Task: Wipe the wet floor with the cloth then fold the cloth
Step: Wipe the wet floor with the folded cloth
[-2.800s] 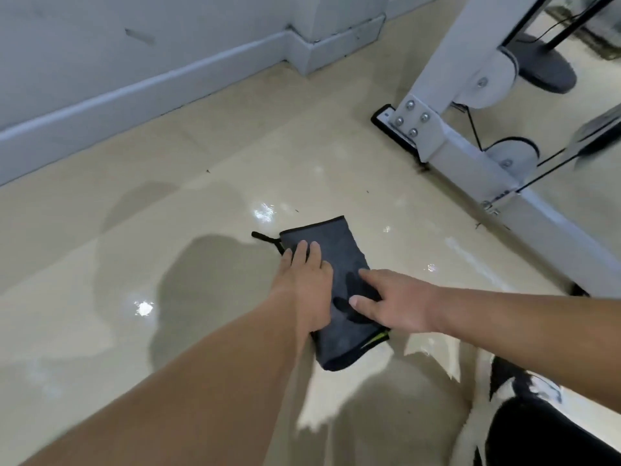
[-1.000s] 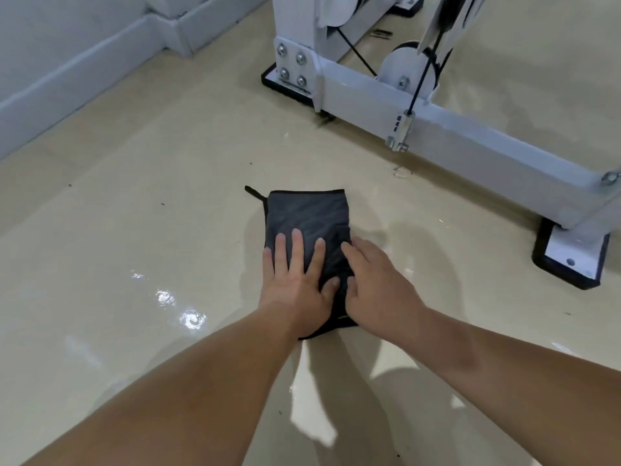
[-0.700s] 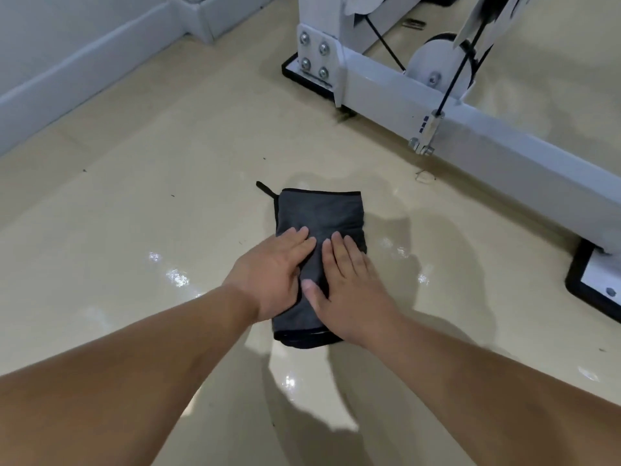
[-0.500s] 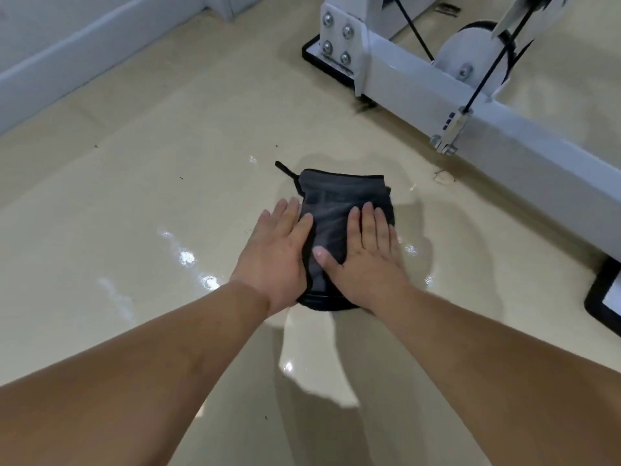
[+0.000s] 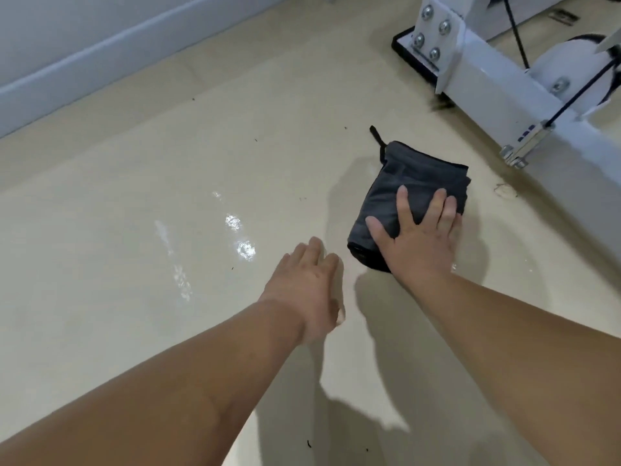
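Right grip (image 5: pixel 420 237) flat on the cloth (image 5: pixel 410 173)

Your fingers are spread, pressing the folded cloth onto the floor (image 5: pixel 134 213). Left grip (image 5: pixel 309 287), loose and empty, is just off its near-left edge; the long axis runs away from you.

The person's visible body comprises two bare forearms, uncovered along their whole visible length from the lower frame edge to the wrists, and two bare hands, the left hand (image 5: pixel 305 289) and the right hand (image 5: pixel 416 242).
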`<act>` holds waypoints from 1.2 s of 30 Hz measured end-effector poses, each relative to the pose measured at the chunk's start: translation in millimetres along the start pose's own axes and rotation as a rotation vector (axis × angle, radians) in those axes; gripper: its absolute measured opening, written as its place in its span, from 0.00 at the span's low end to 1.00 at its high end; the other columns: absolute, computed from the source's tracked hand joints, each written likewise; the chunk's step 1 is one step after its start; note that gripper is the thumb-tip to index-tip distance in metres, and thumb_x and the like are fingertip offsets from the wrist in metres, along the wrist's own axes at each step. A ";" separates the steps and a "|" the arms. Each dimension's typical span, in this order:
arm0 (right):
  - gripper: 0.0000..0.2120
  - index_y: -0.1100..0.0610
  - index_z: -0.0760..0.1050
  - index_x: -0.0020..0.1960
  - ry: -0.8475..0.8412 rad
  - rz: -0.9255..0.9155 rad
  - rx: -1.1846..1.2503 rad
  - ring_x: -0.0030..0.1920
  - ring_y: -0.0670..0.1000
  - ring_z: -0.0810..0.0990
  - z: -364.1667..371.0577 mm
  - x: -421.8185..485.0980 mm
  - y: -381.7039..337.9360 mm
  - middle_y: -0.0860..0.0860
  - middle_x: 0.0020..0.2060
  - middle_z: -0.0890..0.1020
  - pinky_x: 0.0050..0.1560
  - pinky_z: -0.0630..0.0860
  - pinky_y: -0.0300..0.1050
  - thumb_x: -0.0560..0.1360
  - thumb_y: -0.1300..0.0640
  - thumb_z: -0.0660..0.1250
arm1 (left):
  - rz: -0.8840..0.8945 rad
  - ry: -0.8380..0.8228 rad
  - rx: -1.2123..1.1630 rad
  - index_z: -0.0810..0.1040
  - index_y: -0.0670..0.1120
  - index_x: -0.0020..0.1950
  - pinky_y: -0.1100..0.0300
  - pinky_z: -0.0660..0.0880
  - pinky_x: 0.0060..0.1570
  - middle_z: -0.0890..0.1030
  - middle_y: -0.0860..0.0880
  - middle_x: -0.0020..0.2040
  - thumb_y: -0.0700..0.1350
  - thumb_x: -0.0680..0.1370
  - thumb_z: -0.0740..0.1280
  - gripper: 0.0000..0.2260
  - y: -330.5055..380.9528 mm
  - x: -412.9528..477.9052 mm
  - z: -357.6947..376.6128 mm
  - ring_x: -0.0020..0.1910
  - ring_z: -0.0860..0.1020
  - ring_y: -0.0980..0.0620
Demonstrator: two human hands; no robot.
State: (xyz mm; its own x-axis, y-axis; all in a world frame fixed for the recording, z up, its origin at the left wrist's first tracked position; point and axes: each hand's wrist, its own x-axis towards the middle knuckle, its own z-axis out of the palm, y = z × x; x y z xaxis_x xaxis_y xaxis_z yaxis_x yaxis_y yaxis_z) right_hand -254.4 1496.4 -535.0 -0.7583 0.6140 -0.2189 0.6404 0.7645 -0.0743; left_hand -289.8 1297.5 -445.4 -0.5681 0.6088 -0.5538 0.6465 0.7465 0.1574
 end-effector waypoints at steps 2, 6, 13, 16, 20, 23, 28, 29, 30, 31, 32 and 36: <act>0.41 0.41 0.36 0.82 0.015 -0.014 -0.018 0.81 0.64 0.38 0.0 -4.3 2.7 0.64 0.81 0.40 0.79 0.41 0.62 0.74 0.22 0.34 | -0.002 -0.002 0.048 0.62 0.48 0.76 0.52 0.62 0.73 0.56 0.43 0.78 0.50 0.79 0.63 0.25 3.6 -7.9 0.3 0.74 0.60 0.43; 0.41 0.41 0.36 0.82 -0.027 -0.054 0.024 0.80 0.61 0.32 5.2 -35.0 14.3 0.63 0.81 0.36 0.80 0.37 0.60 0.75 0.23 0.36 | 0.070 0.129 0.045 0.64 0.46 0.74 0.51 0.61 0.73 0.55 0.40 0.79 0.47 0.80 0.61 0.23 7.2 0.5 13.8 0.74 0.60 0.41; 0.46 0.41 0.32 0.81 -0.092 0.012 0.041 0.80 0.62 0.29 22.3 -132.4 -23.2 0.63 0.80 0.33 0.79 0.34 0.60 0.71 0.19 0.35 | 0.238 0.174 0.175 0.48 0.43 0.83 0.49 0.52 0.80 0.45 0.39 0.83 0.50 0.83 0.58 0.32 -15.3 -52.1 53.5 0.82 0.47 0.41; 0.46 0.41 0.32 0.82 -0.080 -0.020 0.030 0.79 0.62 0.28 31.3 -161.7 -60.8 0.64 0.80 0.33 0.79 0.33 0.60 0.71 0.19 0.35 | 0.243 0.187 0.195 0.42 0.41 0.83 0.46 0.48 0.81 0.43 0.39 0.84 0.50 0.84 0.54 0.33 -56.4 -92.0 76.0 0.83 0.40 0.42; 0.44 0.40 0.30 0.80 -0.113 -0.130 -0.011 0.78 0.61 0.25 40.6 -183.8 -115.5 0.63 0.79 0.29 0.78 0.31 0.60 0.72 0.19 0.36 | 0.159 0.188 0.026 0.53 0.40 0.81 0.49 0.53 0.80 0.51 0.40 0.81 0.40 0.76 0.59 0.34 -115.8 -145.5 107.5 0.82 0.50 0.41; 0.44 0.39 0.27 0.79 -0.156 -0.252 -0.016 0.76 0.59 0.22 44.5 -198.5 -147.0 0.62 0.77 0.25 0.78 0.30 0.60 0.72 0.19 0.37 | 0.119 0.237 -0.047 0.60 0.42 0.77 0.60 0.59 0.72 0.55 0.44 0.76 0.40 0.73 0.63 0.32 -141.4 -168.4 112.9 0.71 0.58 0.46; 0.43 0.38 0.28 0.79 -0.190 -0.494 -0.061 0.76 0.57 0.21 50.9 -228.8 -168.6 0.61 0.78 0.27 0.78 0.32 0.60 0.72 0.20 0.38 | 0.014 0.252 -0.062 0.56 0.42 0.78 0.54 0.55 0.79 0.50 0.43 0.81 0.41 0.73 0.64 0.35 -154.8 -170.5 108.8 0.79 0.54 0.42; 0.43 0.38 0.30 0.80 -0.211 -0.528 -0.034 0.77 0.56 0.22 49.1 -229.0 -167.3 0.60 0.78 0.28 0.79 0.33 0.59 0.73 0.20 0.39 | 0.004 0.245 -0.074 0.54 0.42 0.80 0.53 0.54 0.79 0.48 0.42 0.82 0.41 0.74 0.65 0.36 -152.7 -168.0 107.2 0.81 0.51 0.42; 0.42 0.38 0.33 0.81 -0.227 -0.552 0.011 0.78 0.55 0.25 45.7 -226.1 -164.4 0.60 0.80 0.31 0.79 0.35 0.58 0.73 0.22 0.40 | 0.007 0.243 -0.087 0.53 0.41 0.81 0.52 0.53 0.80 0.47 0.42 0.83 0.41 0.75 0.65 0.37 -148.1 -164.6 105.3 0.82 0.50 0.42; 0.40 0.38 0.40 0.82 -0.216 -0.561 0.081 0.81 0.56 0.33 40.3 -221.7 -160.6 0.60 0.82 0.38 0.81 0.41 0.57 0.75 0.24 0.43 | 0.015 0.245 -0.100 0.53 0.41 0.82 0.52 0.52 0.80 0.47 0.41 0.83 0.41 0.76 0.65 0.36 -142.9 -159.2 103.8 0.83 0.49 0.42; 0.38 0.41 0.49 0.83 -0.171 -0.556 0.178 0.82 0.58 0.45 34.1 -215.7 -156.6 0.60 0.82 0.50 0.80 0.51 0.56 0.77 0.29 0.48 | 0.020 0.252 -0.107 0.53 0.41 0.82 0.51 0.51 0.81 0.47 0.40 0.84 0.41 0.78 0.64 0.35 -138.1 -153.1 103.0 0.83 0.48 0.41; 0.23 0.57 0.74 0.72 -0.002 -0.432 0.324 0.63 0.58 0.74 6.1 -185.9 -121.6 0.56 0.62 0.76 0.65 0.73 0.52 0.79 0.51 0.65 | -0.017 0.280 -0.019 0.51 0.42 0.83 0.45 0.50 0.80 0.46 0.37 0.83 0.51 0.84 0.57 0.31 -102.8 -111.7 107.2 0.82 0.47 0.37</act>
State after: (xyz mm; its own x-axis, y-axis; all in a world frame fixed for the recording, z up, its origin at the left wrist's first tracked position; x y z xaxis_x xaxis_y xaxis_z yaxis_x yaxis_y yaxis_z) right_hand -190.6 1288.1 -491.2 -0.9611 0.2562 -0.1035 0.2749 0.8473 -0.4544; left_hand -238.3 1123.9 -487.4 -0.6988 0.6448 -0.3097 0.6277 0.7604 0.1670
